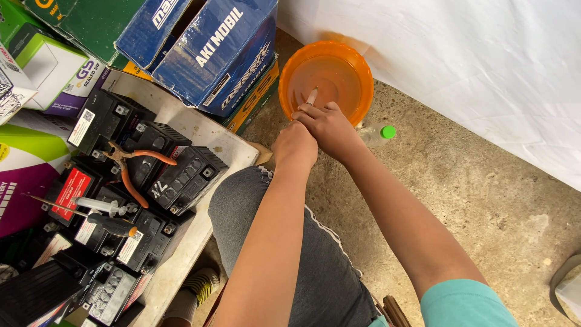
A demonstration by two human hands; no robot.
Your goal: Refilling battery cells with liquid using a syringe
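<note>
Both my hands meet over the near rim of an orange plastic bowl point(348, 66) on the concrete floor. My right hand point(330, 127) pinches a small white syringe point(311, 95) whose tip points into the bowl. My left hand point(295, 144) is closed beside it, pressed against the right hand; what it holds is hidden. My knee in grey jeans point(242, 200) is just below the hands.
A clear bottle with a green cap point(379, 133) lies right of the bowl. To the left, a white tray point(200, 130) holds several black batteries point(181, 178), orange-handled pliers point(130, 166), another syringe point(100, 206) and a screwdriver point(91, 219). Blue and green cartons point(206, 48) are stacked behind. A white sheet point(472, 66) hangs at right.
</note>
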